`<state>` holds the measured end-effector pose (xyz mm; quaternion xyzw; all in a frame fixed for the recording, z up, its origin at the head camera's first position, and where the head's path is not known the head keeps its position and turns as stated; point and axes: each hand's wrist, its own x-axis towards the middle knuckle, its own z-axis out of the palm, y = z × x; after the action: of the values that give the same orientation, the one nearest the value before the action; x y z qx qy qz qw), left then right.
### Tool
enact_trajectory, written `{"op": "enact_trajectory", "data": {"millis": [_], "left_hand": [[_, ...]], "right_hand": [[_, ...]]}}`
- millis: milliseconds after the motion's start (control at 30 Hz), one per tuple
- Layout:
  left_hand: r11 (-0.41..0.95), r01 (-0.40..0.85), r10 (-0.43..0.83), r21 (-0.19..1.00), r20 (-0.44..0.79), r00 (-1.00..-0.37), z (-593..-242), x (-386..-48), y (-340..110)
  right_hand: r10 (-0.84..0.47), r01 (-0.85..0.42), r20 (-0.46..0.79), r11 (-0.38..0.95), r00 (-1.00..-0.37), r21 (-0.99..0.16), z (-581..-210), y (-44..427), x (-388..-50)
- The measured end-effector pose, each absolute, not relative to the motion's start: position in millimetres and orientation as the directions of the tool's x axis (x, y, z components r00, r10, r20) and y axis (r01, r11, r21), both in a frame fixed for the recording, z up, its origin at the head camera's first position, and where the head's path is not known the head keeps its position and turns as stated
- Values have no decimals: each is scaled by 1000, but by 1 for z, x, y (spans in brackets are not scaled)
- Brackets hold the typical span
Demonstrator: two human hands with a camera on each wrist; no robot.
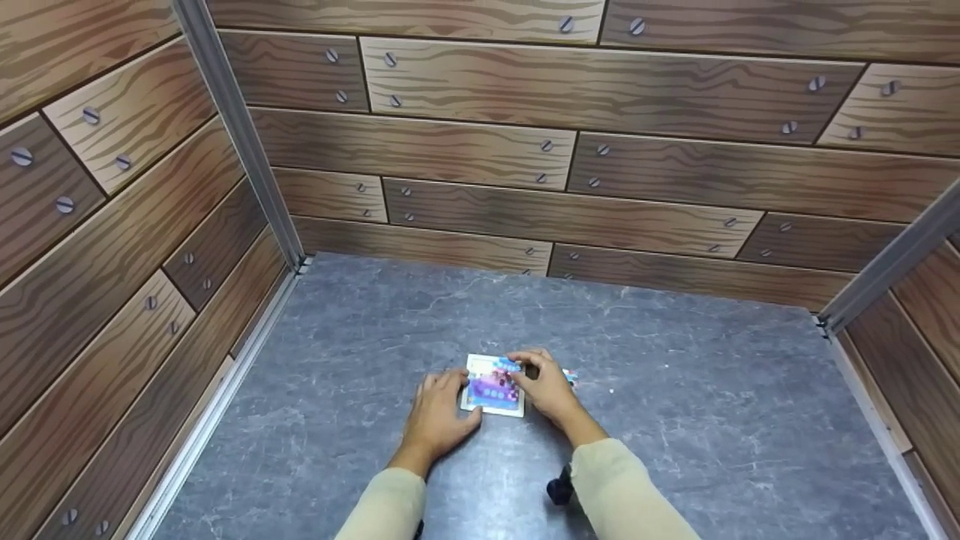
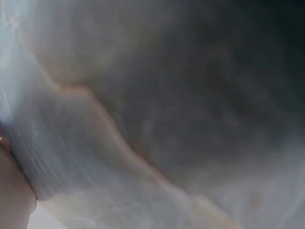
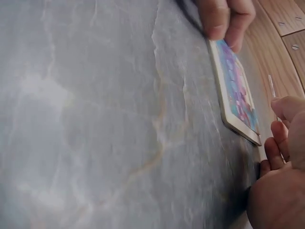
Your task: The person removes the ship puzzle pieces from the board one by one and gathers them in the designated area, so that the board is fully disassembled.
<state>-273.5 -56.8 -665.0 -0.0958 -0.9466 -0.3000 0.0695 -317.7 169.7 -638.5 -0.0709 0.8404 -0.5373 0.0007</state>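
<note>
A puzzle board (image 1: 493, 411) with a pale frame and a pink, purple and blue picture lies flat on the grey surface. My left hand (image 1: 439, 416) holds its left side, fingers along the left edge and thumb at the near edge. Over the far right corner is my right hand (image 1: 551, 386). In the right wrist view, the right hand (image 3: 286, 148) pinches a thin flat piece (image 3: 271, 86), seen edge-on, between thumb and fingers. The piece's picture cannot be made out. The left wrist view shows mostly blurred surface, with a bit of the left hand (image 2: 14, 191) at the edge.
Small colourful pieces (image 1: 571, 377) lie just right of the right hand, partly hidden by it. Wood-patterned walls (image 1: 465, 82) enclose the marbled grey surface (image 1: 712, 420) at the back and sides. A black object (image 1: 559, 487) shows beside the right sleeve.
</note>
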Motion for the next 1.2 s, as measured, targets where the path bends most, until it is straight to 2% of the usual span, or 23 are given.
{"op": "enact_trajectory", "data": {"millis": [333,733,1200], "left_hand": [[813,218,137,540,187,-973,-663,-275,-56],[812,217,132,541,192,-972,-664,-273,-56],[802,236,138,549,214,-967,-667,-270,-56]], "right_hand": [[-128,-181,139,426,-982,-886,-628,203,-306],[-78,-199,186,522,-979,-829,-622,265,-295],[-22,-114,132,657,-991,-746,-637,328,-281]]}}
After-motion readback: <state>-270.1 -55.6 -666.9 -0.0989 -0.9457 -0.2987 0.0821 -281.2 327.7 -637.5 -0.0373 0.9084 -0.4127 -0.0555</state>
